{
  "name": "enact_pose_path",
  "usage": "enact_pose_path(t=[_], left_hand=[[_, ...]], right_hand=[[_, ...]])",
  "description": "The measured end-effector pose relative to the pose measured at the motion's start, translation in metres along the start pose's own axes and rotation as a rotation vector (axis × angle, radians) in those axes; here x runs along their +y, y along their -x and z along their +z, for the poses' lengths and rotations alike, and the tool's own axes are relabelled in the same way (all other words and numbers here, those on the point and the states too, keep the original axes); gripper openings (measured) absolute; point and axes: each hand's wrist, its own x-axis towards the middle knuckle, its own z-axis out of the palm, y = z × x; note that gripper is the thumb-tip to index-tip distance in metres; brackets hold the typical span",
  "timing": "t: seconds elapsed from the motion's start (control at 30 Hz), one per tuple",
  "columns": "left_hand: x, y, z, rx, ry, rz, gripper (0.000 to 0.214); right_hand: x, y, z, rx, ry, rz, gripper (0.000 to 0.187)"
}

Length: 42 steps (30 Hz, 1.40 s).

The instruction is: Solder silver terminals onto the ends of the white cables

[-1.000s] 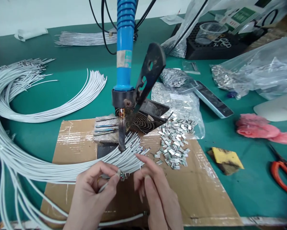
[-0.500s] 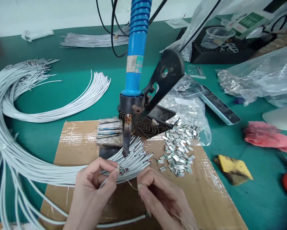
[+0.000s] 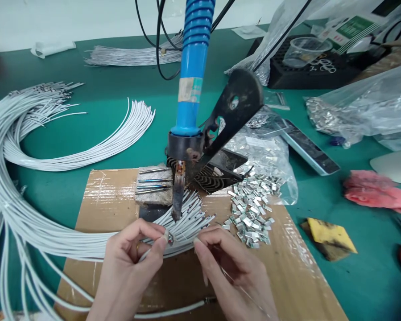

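Head view: pinching small, partly hidden connector and cable in left hand, near iron tip. Pinching thin wire in right hand, just right of connector. Holding both over cardboard, before bundle, near loose shells.

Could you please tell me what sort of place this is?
Probably an electronics assembly bench: a blue-handled soldering iron points down at bundled white cables, near small metal parts.
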Motion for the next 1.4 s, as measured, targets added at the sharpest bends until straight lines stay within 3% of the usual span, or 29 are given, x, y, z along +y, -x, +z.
enact_pose_path(t=[0.2, 0.3, 0.4, 0.5, 0.63, 0.7, 0.8, 0.87, 1.13, 1.4], left_hand=[[0.003, 0.002, 0.009, 0.138, 0.043, -0.010, 0.025], [0.002, 0.003, 0.009, 0.147, 0.060, -0.029, 0.026], [0.002, 0.005, 0.009, 0.136, 0.054, -0.037, 0.026], [0.002, 0.008, 0.008, 0.143, 0.031, -0.045, 0.027], [0.002, 0.009, 0.007, 0.131, 0.034, -0.046, 0.026], [0.002, 0.009, 0.006, 0.122, 0.035, -0.037, 0.024], [0.002, 0.008, 0.005, 0.120, 0.020, -0.029, 0.023], [0.002, 0.009, 0.005, 0.120, 0.005, -0.035, 0.022], [0.004, 0.014, 0.009, 0.106, 0.026, -0.014, 0.017], [0.003, 0.016, 0.012, 0.044, 0.019, -0.011, 0.019]], right_hand=[[0.004, 0.000, -0.007, 0.135, 0.023, 0.014, 0.023], [0.005, -0.008, -0.006, 0.098, 0.232, -0.155, 0.021], [0.003, -0.025, 0.008, 0.070, 0.450, -0.372, 0.016], [0.002, -0.040, 0.023, 0.071, 0.535, -0.449, 0.019], [0.003, -0.037, 0.022, 0.096, 0.474, -0.368, 0.015], [0.003, -0.026, 0.013, 0.098, 0.274, -0.188, 0.012], [-0.003, -0.009, 0.001, 0.084, -0.089, 0.131, 0.026], [-0.009, -0.001, -0.002, 0.080, -0.183, 0.216, 0.031], [-0.018, 0.006, 0.007, 0.006, -0.357, 0.285, 0.030], [-0.012, 0.006, 0.015, 0.022, -0.251, 0.056, 0.014]])
